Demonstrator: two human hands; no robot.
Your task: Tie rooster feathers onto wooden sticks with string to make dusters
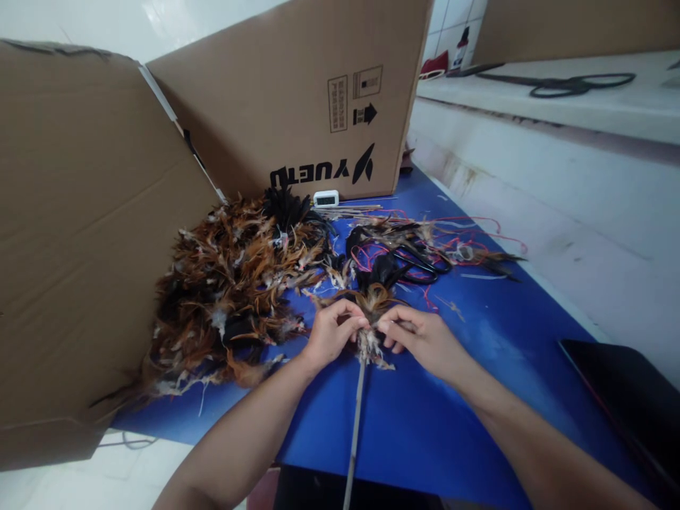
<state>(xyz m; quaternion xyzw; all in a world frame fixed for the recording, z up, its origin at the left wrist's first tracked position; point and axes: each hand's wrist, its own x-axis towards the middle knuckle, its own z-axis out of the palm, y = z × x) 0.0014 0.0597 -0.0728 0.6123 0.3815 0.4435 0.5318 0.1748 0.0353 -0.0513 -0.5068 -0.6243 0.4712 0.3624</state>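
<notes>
My left hand [332,333] and my right hand [419,336] meet over a small bundle of brown and black feathers [372,301] at the top of a thin grey stick [355,425]. Both hands pinch the feathers against the stick, which runs down toward me past the front edge of the blue table [451,411]. Whitish fluffy feather bases [372,350] hang just below my fingers. A large pile of loose brown, black and white feathers [234,283] lies to the left of my left hand.
Black-handled scissors [419,262] lie among red string [478,234] and feathers behind my hands. A small white digital timer [326,199] sits by a cardboard box [297,92]. Another cardboard sheet [79,234] stands left. A dark flat object [627,397] lies right. Scissors [574,83] rest on the white ledge.
</notes>
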